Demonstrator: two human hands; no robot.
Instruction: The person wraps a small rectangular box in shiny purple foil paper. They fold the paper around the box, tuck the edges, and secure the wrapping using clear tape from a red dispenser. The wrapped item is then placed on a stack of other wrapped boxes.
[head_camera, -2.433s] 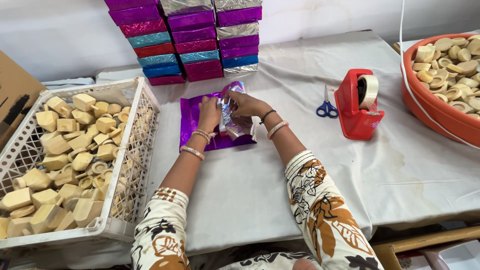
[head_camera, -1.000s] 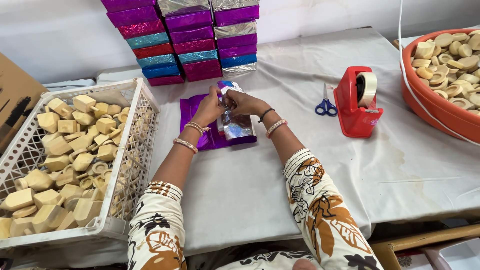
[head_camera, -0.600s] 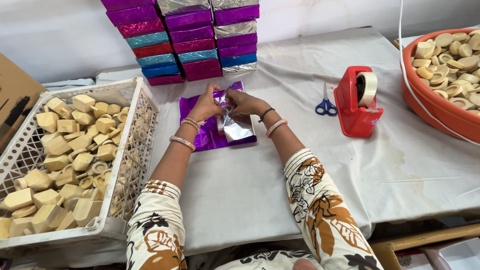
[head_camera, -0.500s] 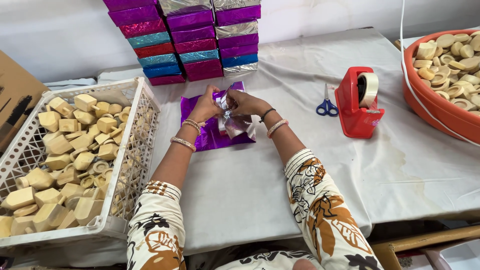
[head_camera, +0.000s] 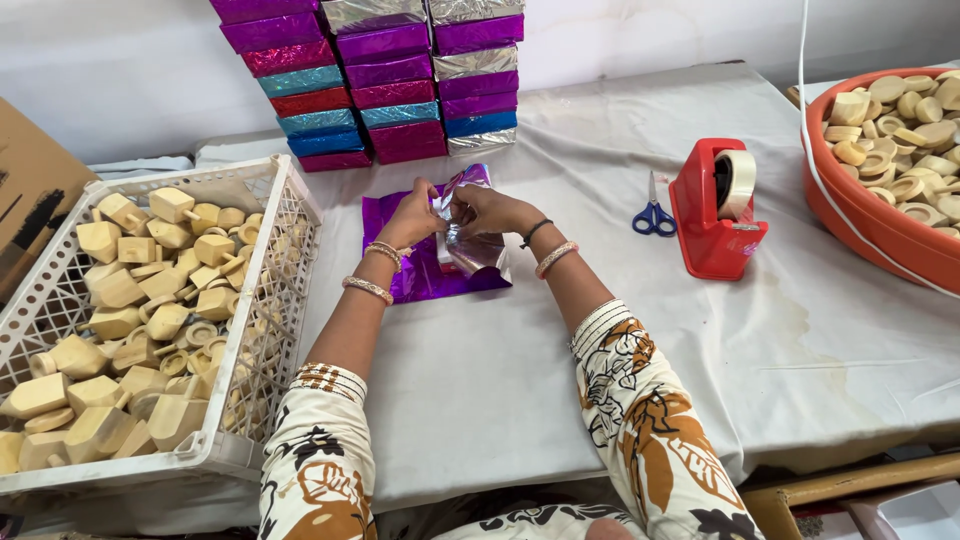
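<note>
A purple foil sheet (head_camera: 405, 283) lies on the white cloth in front of me, silver on its inner side. My left hand (head_camera: 411, 217) and my right hand (head_camera: 487, 209) meet over it, both pinching the foil's folded-up edge around a small box-shaped parcel (head_camera: 470, 253) that stands on the sheet. The foil rises between my fingers, partly hiding the parcel. Bangles sit on both wrists.
A white plastic crate (head_camera: 245, 420) of wooden pieces stands at left. Stacked foil-wrapped boxes (head_camera: 385, 85) line the back. Blue-handled scissors (head_camera: 652, 213) and a red tape dispenser (head_camera: 715, 215) lie to the right, with an orange tub (head_camera: 865, 225) of wooden discs at far right.
My hands lifted the foil flap up, then brought it down and folded it closer around the parcel. Both hands stayed over the purple sheet.
</note>
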